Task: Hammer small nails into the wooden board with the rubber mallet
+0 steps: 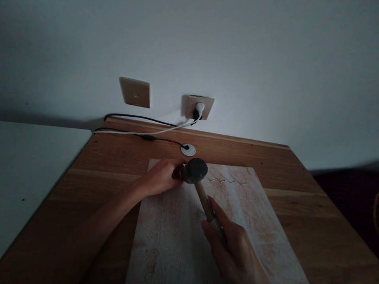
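My right hand (230, 243) is wrapped around the wooden handle of a hammer (196, 170) with a dark, round, mallet-like head. The head is raised over the far part of a whitish, worn board (173, 242). Close to the left of the head, my left hand (164, 176) has its fingers pinched together near the board's far edge; the hammer head partly covers the fingertips, and what they hold cannot be made out. Several small nails (233, 181) stand in a row in the board, to the right of the hammer head.
The board lies on a wooden tabletop (298, 208) against a white wall. Black and white cables (137, 132) run along the back to a wall socket (203, 108). A black cable enters a round grommet (188, 150). A white panel (26, 170) stands at the left.
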Available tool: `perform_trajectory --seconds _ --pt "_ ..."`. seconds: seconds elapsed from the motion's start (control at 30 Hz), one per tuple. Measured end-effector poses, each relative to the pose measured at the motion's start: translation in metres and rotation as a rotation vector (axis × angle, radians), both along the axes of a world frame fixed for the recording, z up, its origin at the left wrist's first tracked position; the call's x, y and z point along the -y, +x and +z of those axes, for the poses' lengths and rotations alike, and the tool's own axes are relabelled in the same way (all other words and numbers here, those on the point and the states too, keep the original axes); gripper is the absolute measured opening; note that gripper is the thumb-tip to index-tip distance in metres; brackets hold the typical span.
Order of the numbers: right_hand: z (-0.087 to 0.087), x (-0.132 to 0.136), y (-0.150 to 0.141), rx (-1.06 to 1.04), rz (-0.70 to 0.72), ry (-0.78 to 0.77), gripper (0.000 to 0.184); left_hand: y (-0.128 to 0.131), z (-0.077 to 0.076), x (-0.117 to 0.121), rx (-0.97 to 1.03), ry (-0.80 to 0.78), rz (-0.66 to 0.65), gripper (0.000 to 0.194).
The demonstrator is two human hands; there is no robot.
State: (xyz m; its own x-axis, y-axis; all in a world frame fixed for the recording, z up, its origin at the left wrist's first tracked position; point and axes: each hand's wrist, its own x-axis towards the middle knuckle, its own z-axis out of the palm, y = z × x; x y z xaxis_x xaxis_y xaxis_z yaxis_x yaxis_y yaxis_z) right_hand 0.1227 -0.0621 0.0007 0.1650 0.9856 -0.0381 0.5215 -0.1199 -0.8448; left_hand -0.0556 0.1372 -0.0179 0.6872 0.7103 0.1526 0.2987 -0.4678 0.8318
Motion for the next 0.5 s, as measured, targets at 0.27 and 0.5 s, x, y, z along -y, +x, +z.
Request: perform_trajectory --seconds 0.27,0.5 --pt "0.0067 0.0048 -0.0033 -0.047 -0.068 -0.006 0.061 -0.0002 0.0046 0.0007 -0.065 -0.005 0.005 0.037" --pt "0.0051 0.0016 -0.0042 -0.036 -0.018 -0.033 0.063 -0.0013 0.0047 0.0010 -0.038 -0.007 -0.002 0.047"
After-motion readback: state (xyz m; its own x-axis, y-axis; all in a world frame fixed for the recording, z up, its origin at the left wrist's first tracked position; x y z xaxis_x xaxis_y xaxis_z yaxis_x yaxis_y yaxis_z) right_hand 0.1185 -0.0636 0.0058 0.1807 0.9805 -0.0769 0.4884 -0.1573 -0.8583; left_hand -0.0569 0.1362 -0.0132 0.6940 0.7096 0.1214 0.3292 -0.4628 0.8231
